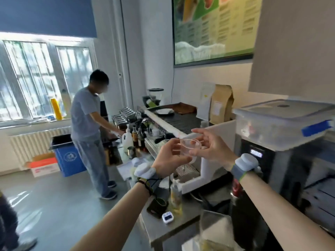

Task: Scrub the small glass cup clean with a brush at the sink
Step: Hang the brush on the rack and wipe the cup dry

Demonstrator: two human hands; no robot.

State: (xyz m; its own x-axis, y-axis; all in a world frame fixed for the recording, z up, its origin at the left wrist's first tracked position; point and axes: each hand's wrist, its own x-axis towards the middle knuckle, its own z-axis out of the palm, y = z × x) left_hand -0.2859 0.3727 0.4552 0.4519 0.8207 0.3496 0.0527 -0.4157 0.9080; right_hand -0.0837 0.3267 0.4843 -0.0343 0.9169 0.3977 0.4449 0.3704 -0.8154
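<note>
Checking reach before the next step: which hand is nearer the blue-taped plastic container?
Right. The right hand sits just left of the plastic container, holding the glass cup; the left hand is farther left, beyond the cup.

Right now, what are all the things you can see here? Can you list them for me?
glass cup: one, clear, held up between both hands
coffee machine: one, white and steel, on the counter behind the cup
paper bag: one, brown, standing by the wall
plastic box: one, clear with blue tape, on the black machine at right
timer: one, white, on the steel counter
bin: one, blue, on the floor by the radiator
another person: one, grey shirt, at the far counter
menu poster: one, green and yellow, on the wall
left hand: grip on the cup
right hand: grip on the cup, fingers spread
</note>
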